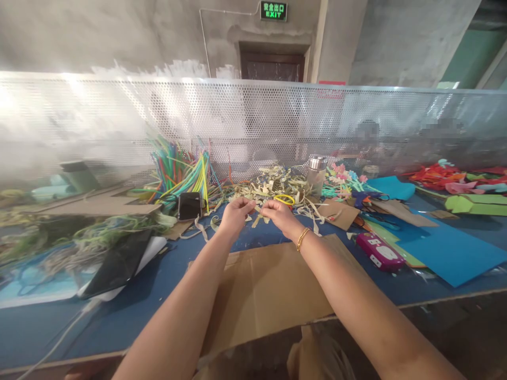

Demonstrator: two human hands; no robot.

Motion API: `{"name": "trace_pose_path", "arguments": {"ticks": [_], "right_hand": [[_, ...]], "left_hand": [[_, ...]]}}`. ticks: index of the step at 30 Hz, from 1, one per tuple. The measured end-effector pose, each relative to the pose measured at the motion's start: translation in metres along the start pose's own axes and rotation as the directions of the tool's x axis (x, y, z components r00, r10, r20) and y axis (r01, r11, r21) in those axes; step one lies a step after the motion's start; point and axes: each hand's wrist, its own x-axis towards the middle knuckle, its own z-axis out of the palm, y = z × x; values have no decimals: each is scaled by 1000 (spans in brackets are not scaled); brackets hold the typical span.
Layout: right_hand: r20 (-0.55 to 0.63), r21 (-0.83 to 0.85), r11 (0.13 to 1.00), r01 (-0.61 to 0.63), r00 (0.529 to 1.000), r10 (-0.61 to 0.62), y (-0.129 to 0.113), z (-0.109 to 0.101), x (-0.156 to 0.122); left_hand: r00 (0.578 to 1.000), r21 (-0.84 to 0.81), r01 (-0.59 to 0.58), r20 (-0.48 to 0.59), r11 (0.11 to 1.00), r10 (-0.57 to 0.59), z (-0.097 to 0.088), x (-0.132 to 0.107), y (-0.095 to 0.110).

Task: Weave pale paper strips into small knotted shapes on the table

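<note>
My left hand [234,215] and my right hand [282,216] meet over the middle of the table, fingers pinched together. A small pale strip [257,209], perhaps paper or fabric, runs between their fingertips; its exact shape is too small to make out. Just behind the hands lies a tangled heap of similar pale strips [273,180]. A yellow loop [283,199], like a scissors handle, shows beside my right hand's knuckles. Below my forearms a flat cardboard sheet [273,285] covers the front of the table.
Upright coloured stems [174,171] and a black smartwatch-like device [189,206] stand left of the hands. To the right are a clear bottle [316,177], a magenta box [380,252] and blue sheets [451,248]. A dark tablet [119,266] lies left. A perforated metal screen [222,116] closes the back.
</note>
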Motion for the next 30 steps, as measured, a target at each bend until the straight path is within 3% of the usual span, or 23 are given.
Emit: {"name": "trace_pose_path", "arguments": {"ticks": [6,11,14,17,21,26,28,30], "right_hand": [[-7,95,995,4,1000,-3,2,0,0],[-229,217,976,30,973,21,4,-1,3],[-311,310,950,44,949,58,6,2,5],[-361,371,926,61,929,83,9,5,6],[-363,448,888,103,929,75,11,15,5],[-275,399,913,87,961,28,8,26,-1],[-244,338,939,61,969,25,5,20,0],[-311,280,959,37,949,55,3,8,4]], "left_hand": [[994,-81,51,-91,995,-58,-8,4,1],[951,-244,114,-253,963,-176,-7,7,-5],[947,-332,188,-190,924,-260,4,5,-8],[951,-480,255,-35,839,-308,16,-2,-8],[957,-489,291,135,823,-258,25,-9,-7],[973,-527,233,116,818,-202,19,-6,-8],[975,-530,224,109,818,-196,12,-3,-7],[971,-486,239,95,841,-221,6,-1,-4]]}}
